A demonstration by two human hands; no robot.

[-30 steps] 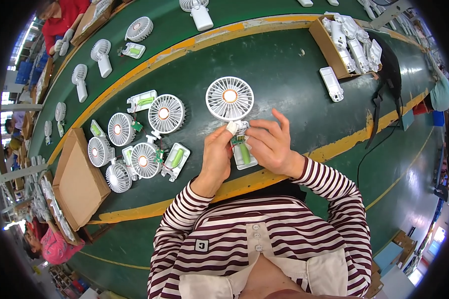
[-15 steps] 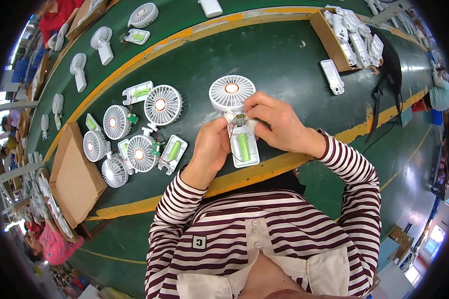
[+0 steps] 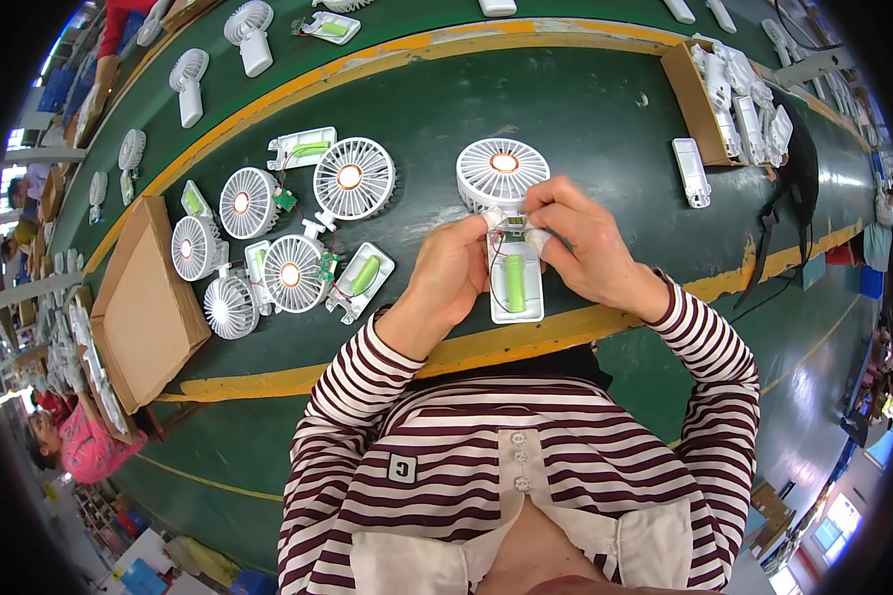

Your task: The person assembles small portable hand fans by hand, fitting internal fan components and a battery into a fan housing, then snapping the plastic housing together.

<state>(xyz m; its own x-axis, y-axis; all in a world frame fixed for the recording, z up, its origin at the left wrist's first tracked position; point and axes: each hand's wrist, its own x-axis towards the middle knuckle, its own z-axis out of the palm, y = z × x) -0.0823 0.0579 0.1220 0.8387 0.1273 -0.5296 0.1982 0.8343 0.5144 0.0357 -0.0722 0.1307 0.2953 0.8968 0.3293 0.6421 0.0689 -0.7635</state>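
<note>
A white handheld fan (image 3: 503, 171) with an orange-ringed hub lies face up before me, its handle pointing toward me. The handle shell (image 3: 532, 302) is uncovered, showing a green battery cell (image 3: 515, 283), thin wires and a small circuit board (image 3: 514, 226) near the neck. My left hand (image 3: 448, 273) is closed on the left side of the handle, its white-covered thumb tip at the neck. My right hand (image 3: 595, 243) pinches at the board from the right, thumb and finger bent close together. Its fingertips partly hide the board's right end.
Several partly assembled fans (image 3: 290, 275) with loose boards and batteries lie to the left, beside a cardboard tray (image 3: 149, 307). At right stand a carton (image 3: 687, 94) of white shells and a single shell (image 3: 692, 172). More fans (image 3: 190, 87) lie beyond the yellow edge strip.
The whole view has shifted and turned a little, so the fan and hands appear farther right. Both hands stay at the fan's neck, with the right fingers slightly repositioned by the board.
</note>
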